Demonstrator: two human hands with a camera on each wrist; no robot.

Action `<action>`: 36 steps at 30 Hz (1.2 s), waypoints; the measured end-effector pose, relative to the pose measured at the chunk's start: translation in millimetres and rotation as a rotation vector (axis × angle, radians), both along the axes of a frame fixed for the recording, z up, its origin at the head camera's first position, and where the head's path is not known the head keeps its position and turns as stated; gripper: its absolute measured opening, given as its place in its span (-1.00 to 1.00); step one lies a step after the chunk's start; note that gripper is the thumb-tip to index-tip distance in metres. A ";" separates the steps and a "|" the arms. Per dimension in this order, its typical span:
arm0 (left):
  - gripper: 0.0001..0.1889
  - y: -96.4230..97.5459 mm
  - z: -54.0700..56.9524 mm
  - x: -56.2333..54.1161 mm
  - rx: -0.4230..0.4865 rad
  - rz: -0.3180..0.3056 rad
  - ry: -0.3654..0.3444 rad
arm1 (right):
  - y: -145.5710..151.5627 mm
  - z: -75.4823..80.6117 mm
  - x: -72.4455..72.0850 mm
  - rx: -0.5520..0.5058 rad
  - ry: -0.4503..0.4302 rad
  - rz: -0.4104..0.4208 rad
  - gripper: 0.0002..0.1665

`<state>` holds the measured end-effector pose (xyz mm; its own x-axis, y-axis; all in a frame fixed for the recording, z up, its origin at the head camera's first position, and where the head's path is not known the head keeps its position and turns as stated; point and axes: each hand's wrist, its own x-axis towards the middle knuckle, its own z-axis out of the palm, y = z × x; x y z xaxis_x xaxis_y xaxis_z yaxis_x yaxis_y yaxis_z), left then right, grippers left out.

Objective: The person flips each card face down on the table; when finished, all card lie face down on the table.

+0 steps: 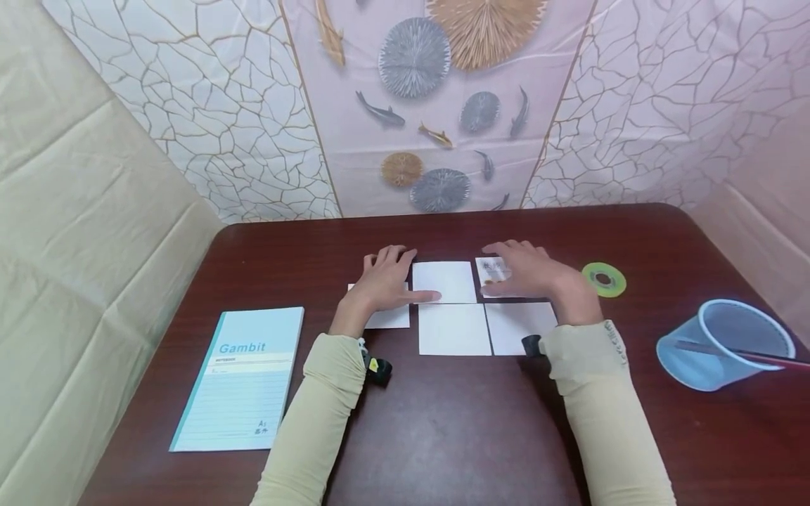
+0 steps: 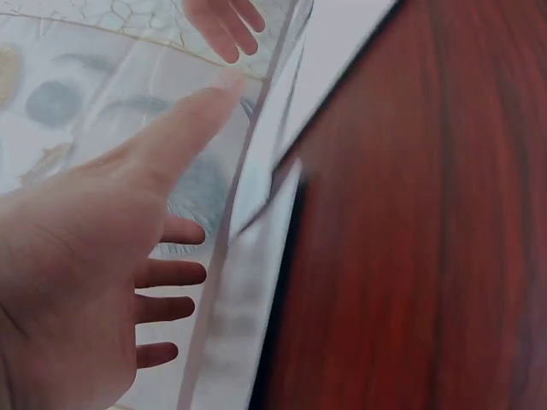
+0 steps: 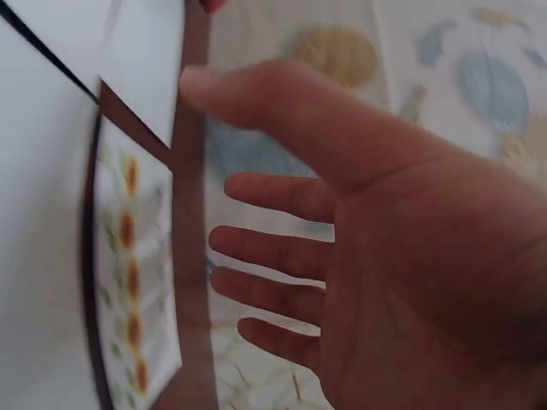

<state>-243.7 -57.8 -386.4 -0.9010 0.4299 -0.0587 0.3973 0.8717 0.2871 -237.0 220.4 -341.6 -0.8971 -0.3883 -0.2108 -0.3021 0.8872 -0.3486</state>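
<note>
Several white square cards lie in two rows on the dark wooden table. My left hand (image 1: 381, 282) reaches over the left card (image 1: 394, 320), with its thumb extended across the lower edge of the top middle card (image 1: 443, 277). Over the top right card (image 1: 490, 266), my right hand (image 1: 534, 270) has its fingers spread and covers much of it. That card carries print, and the right wrist view shows a row of orange flowers (image 3: 130, 278) on it. Below them sit two blank cards, a middle one (image 1: 453, 330) and a right one (image 1: 515, 325), partly behind the right wrist.
On the left lies a Gambit notebook (image 1: 247, 393). A green ring-shaped disc (image 1: 616, 277) is just right of the right hand. Farther right, a translucent blue cup (image 1: 690, 362) lies tipped with a dark red stick (image 1: 775, 358) inside. A patterned cloth (image 1: 436, 105) hangs behind the table.
</note>
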 end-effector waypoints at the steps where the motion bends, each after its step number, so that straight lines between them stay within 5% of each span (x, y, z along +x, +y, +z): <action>1: 0.05 3.8 -0.2 0.7 0.016 -0.017 0.005 | 7.1 1.1 0.5 -0.001 0.007 -0.011 -0.06; 9: -0.22 59.2 -0.6 3.0 0.062 -0.164 0.024 | 59.7 -8.6 6.5 0.061 -0.047 -0.110 0.02; 16: -0.31 100.2 -8.3 -5.5 0.008 -0.036 0.023 | 54.4 -19.5 2.4 0.044 -0.062 -0.164 0.09; 20: -0.38 107.3 -11.3 -7.4 -0.009 -0.011 0.016 | 50.3 -19.0 1.1 0.046 -0.057 -0.187 0.09; 24: -0.44 109.0 -9.1 -10.5 0.079 -0.013 0.023 | 49.5 -16.2 -0.9 0.039 -0.047 -0.202 0.12; 36: -0.30 115.4 -6.2 -17.0 0.096 0.008 0.003 | 65.2 -20.1 -5.6 -0.018 0.006 -0.204 0.06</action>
<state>-260.7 57.7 -392.7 -0.9047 0.4258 -0.0153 0.3908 0.8436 0.3682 -242.7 285.6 -361.7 -0.9588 -0.2015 -0.2002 -0.1184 0.9241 -0.3634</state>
